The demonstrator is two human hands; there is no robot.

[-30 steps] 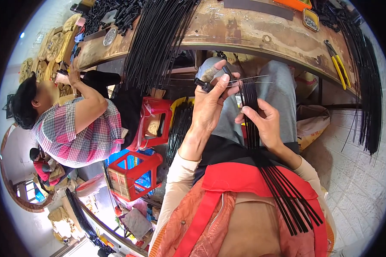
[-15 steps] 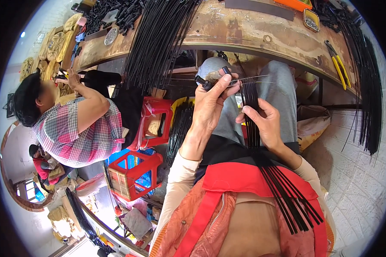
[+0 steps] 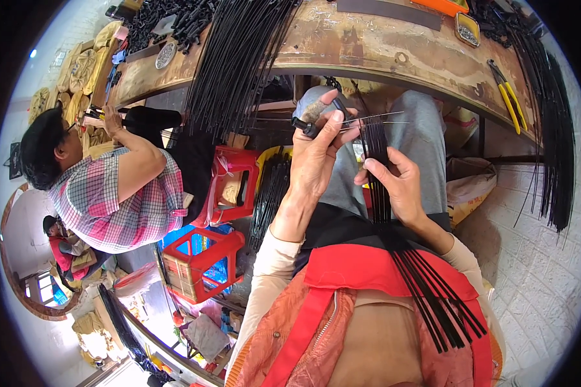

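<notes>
My left hand [image 3: 316,148] is closed around a black cylindrical piece [image 3: 305,126], whose end pokes out on the left. Its index finger is lifted, and a dark stub [image 3: 339,104] shows behind the thumb. Two thin metal wires [image 3: 390,115] run from these fingers to the right, across the upper ends of a flat bundle of thin black rods [image 3: 379,168]. Between thumb and fingers, my right hand [image 3: 397,184] grips this bundle about midway up. The rods' lower ends fan out over my red apron [image 3: 361,267].
Ahead stands a worn wooden bench [image 3: 368,48]. Yellow-handled pliers [image 3: 511,100] lie on its right end, and long black rods [image 3: 239,58] overhang its edge. To the left, a co-worker in a checked shirt [image 3: 119,200] sits near red stools [image 3: 203,258]. A white brick wall [image 3: 529,277] stands at right.
My left index finger has lifted up and away from the thumb, and the dark stub has shifted slightly. My right hand and the bundle have hardly moved. The co-worker's head has turned slightly.
</notes>
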